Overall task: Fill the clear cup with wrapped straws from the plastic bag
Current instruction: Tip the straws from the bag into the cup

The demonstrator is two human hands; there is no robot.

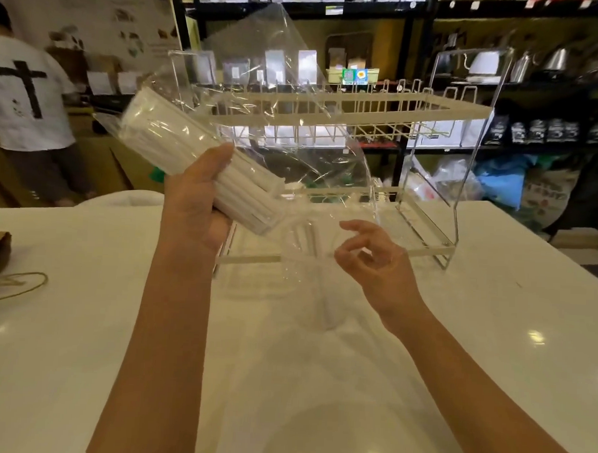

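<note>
Gripping the plastic bag (225,147) of wrapped straws (244,193) at centre-left of the frame, the left hand (196,201) tilted it toward the clear cup (309,261) at centre. The right hand (371,260) hovered unclenched, holding nothing. Light, slippery film probably needed a firm squeeze around the bundle.

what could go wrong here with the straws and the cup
The left hand holds the plastic bag of wrapped straws tilted, open end down; the bundle could slide out at once and scatter past the clear cup. The right hand sits by the cup with fingers loose, so the light cup might tip.
</note>
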